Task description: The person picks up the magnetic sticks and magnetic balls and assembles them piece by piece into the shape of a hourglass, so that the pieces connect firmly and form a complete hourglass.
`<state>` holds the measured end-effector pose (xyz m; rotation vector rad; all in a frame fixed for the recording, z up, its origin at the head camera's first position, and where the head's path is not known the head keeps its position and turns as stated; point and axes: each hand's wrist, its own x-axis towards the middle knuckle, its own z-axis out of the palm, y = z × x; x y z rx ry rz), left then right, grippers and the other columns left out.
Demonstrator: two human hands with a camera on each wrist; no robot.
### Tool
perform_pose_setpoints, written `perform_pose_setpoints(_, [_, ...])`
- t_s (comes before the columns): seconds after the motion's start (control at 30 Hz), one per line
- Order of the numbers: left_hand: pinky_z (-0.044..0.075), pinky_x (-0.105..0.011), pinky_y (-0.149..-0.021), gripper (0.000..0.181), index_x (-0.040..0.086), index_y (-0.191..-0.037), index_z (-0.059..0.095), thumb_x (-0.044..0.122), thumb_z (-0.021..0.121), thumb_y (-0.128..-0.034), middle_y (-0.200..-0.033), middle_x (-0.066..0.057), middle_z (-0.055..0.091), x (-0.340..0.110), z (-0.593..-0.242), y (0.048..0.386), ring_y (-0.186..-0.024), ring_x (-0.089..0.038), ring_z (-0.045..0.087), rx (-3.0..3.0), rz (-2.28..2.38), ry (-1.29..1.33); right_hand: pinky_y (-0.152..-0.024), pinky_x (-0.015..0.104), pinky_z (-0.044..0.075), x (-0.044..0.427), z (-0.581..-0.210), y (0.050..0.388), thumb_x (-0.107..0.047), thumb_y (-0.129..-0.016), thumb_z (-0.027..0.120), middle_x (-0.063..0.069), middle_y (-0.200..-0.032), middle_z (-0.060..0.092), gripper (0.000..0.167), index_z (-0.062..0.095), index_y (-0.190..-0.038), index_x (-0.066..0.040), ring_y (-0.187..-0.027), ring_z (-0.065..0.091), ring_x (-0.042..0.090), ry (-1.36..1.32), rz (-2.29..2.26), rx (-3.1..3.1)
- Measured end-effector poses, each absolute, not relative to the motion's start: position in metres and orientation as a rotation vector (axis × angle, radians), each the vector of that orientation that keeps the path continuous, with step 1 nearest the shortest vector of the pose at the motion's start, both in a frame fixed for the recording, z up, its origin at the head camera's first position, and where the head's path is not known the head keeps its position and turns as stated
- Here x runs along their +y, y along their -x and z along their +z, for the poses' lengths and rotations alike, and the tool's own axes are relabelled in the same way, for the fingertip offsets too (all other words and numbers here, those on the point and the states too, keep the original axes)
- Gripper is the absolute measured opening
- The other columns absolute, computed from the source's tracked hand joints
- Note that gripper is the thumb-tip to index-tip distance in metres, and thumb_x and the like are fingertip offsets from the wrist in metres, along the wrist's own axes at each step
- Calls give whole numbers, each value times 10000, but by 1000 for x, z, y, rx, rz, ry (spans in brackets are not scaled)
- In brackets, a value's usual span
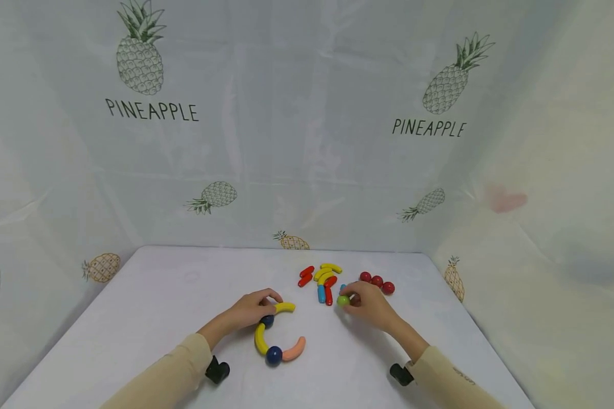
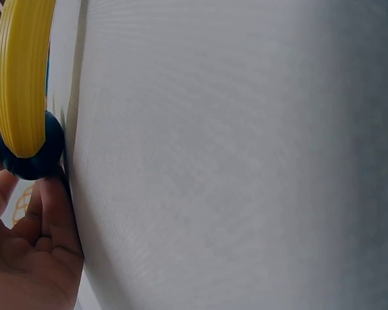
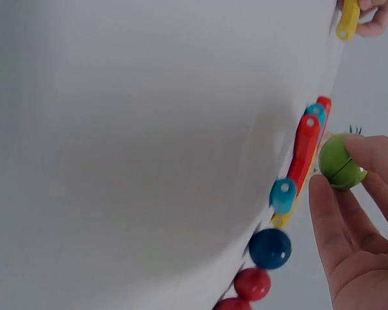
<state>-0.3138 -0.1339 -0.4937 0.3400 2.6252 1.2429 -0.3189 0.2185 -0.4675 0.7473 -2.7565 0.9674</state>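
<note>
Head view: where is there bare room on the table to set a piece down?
The table is bare left of the left hand, between the pink bar and the right hand, and from the red balls to the right edge. Crowded: the far middle, where coloured bars lie near the right hand.

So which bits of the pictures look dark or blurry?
Head view: a soft shadow lies on the table below the right hand; left wrist view: the table turns dark and blurry toward the right edge, but the ridges on the yellow curved piece show clearly; right wrist view: the left edge is dim and blurry, the green ball clearer.
</note>
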Motion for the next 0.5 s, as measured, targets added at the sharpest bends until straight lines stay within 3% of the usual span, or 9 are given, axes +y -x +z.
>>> perform_pose_setpoints(0.5, [536,-334,-794,223,242,-1226,701,224,687,-1004,-994,-12,640,-133,-493,315,-869,-196,586,2636,1228,-330,-776,223,584,163,-472,316,-112,-923,838,-20,-1027,715,263,769,-1175,-89,-883,651,155,-877,998,-2767])
